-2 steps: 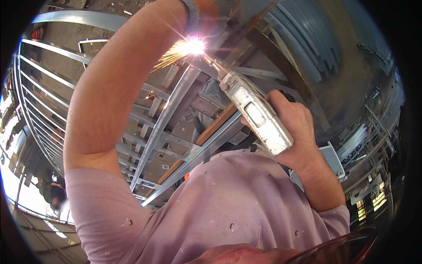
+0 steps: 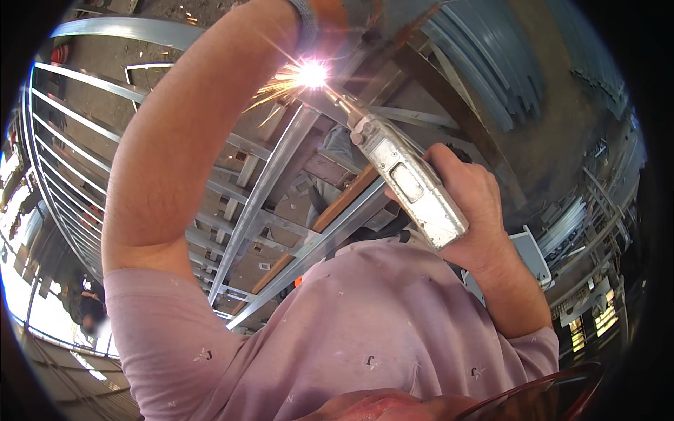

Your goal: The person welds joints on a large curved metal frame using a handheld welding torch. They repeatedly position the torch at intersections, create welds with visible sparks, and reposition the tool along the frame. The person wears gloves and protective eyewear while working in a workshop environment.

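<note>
Welding gun (image 2: 414, 182), one: pale metal body, scuffed, oblong recess in its face; slanted across the middle of my view, narrow nozzle (image 2: 342, 102) toward the upper left. At the nozzle's tip: one white-pink glare (image 2: 312, 73), orange sparks (image 2: 277, 88) fanning to its left.

Right hand (image 2: 469, 186), mine, bare: fingers wrapped around the gun, gripping it from its far side.

Left hand (image 2: 331, 19), mine: at the upper edge, just beyond the glare, in a grey-and-orange glove; partly cut off, so I cannot tell whether its fingers are clenched or loose. My bare left forearm (image 2: 189, 105) arches up to it.

Below the glare: long silvery metal tube (image 2: 263, 186), with crosspieces; beside it, one orange-brown strip (image 2: 347, 198).

Left: barred metal frame (image 2: 88, 78), curved by the lens.

Upper right: brown beam (image 2: 453, 116); beyond it, bluish-grey metal lengths (image 2: 484, 56), stacked.

Nearest me: mauve patterned shirt (image 2: 372, 316).
</note>
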{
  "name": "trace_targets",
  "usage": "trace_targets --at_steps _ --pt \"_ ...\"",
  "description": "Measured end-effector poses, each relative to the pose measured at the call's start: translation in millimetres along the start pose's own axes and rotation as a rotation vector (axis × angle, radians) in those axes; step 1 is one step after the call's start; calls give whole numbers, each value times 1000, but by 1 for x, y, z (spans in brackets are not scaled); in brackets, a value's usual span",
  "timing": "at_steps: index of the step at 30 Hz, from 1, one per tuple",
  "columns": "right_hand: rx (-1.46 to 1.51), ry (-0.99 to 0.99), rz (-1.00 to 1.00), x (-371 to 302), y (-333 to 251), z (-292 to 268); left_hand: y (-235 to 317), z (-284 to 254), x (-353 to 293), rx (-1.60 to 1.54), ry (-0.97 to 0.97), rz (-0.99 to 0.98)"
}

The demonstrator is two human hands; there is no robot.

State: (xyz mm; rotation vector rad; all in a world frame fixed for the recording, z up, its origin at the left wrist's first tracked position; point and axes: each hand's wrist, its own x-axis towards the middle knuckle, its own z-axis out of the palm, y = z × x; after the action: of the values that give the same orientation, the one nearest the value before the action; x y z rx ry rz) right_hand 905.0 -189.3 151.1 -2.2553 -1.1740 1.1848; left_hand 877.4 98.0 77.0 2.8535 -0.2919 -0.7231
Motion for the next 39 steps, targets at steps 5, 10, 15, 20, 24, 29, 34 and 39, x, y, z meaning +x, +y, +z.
trace_targets --at_steps 5,10,15,20,24,29,34,39 --pt "4 -6 5 0 -2 -3 2 0 -3 -5 12 -8" --pt "-10 -22 46 -1 -2 -4 3 0 -2 -5 26 1" --pt "-1 -19 43 -3 -1 -6 3 -1 -2 -8 33 2" --pt "5 -12 24 -5 0 -8 3 -3 -2 -7 34 2" --pt "20 -12 22 -7 1 -8 5 -3 -5 -8 33 -2" --pt "6 -16 32 -9 2 -9 7 -4 -5 -9 34 -4" --pt "0 -8 26 -11 5 -9 6 -4 -4 -6 35 3" --pt "1 3 0 -14 7 -10 6 -5 -3 -6 39 5"
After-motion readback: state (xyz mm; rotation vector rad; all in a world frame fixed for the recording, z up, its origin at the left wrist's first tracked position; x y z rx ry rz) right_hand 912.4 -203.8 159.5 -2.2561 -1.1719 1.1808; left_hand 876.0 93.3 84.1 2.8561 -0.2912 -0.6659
